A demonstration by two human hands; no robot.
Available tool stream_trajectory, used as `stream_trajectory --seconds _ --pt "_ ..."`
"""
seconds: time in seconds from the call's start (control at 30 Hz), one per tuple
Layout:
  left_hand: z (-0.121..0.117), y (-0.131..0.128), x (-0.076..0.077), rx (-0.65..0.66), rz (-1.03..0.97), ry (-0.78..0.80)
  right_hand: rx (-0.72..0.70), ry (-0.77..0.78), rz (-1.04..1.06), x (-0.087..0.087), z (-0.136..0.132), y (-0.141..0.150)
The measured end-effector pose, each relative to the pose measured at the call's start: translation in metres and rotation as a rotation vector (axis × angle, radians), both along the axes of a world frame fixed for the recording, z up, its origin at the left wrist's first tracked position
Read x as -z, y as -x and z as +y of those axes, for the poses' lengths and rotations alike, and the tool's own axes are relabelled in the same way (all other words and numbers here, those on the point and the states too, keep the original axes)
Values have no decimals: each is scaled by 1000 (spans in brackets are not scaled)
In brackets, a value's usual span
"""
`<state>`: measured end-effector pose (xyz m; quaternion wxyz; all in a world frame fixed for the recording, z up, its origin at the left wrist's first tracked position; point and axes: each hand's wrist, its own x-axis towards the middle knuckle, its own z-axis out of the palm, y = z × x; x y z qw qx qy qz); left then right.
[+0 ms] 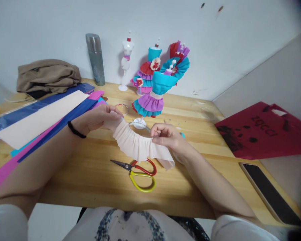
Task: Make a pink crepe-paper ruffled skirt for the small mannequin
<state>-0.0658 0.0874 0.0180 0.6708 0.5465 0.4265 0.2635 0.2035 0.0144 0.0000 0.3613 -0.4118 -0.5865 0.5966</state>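
Observation:
Both my hands hold a gathered strip of pale pink crepe paper (137, 144) above the wooden table (95, 180). My left hand (96, 117) pinches its left end, fingers closed. At the right end, my right hand (168, 135) grips the pleated top edge, and the loose tail hangs below it. A black band sits on my left wrist. Scissors with red and yellow handles (137, 170) lie on the table just under the strip, apart from both hands.
Small mannequins in blue, purple and red paper dresses (155, 83) stand behind my hands, with a bare white one (126, 63) and a steel flask (95, 58). Long paper sheets (40, 117) lie left, a tape roll (122, 107) near them, a red bag (263, 130) and a phone (268, 190) right.

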Motion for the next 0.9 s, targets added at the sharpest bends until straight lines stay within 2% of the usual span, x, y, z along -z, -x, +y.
stream_trajectory --seconds 0.37,0.53,0.63,0.9 --pt "-2 1 -2 -31 -71 -19 -11 51 83 -2 9 -7" --pt "-5 -3 -5 -66 -106 -14 60 14 19 -7 9 -10" --pt "-4 -3 -5 -85 -109 -26 56 -4 -13 -8 9 -11" --pt "-3 -4 3 -21 -120 53 -18 55 100 3 9 -9"
